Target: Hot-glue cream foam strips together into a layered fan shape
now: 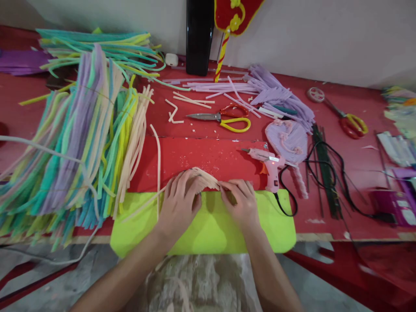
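Observation:
My left hand [182,193] curls over a flat, cream-coloured piece [208,177] made of pipe cleaners laid side by side. The fingers of my right hand [239,199] pinch its right end. Both hands rest above a yellow-green mat [208,236] at the table's front. Loose cream pipe cleaners stick out left of my left hand, one of them upright [158,158]. To the right lies a pink glue gun [268,164], its nozzle pointing left. Scissors [224,118] with one red and one yellow handle lie beyond the hands.
Bundles of coloured pipe cleaners [74,143] fill the left side. Lilac pipe cleaners [276,93] and a lilac fan-shaped piece [287,138] lie at right, near a black cable [344,186]. A second pair of scissors [349,121] lies farther right. A black phone-like object [199,39] stands by the wall.

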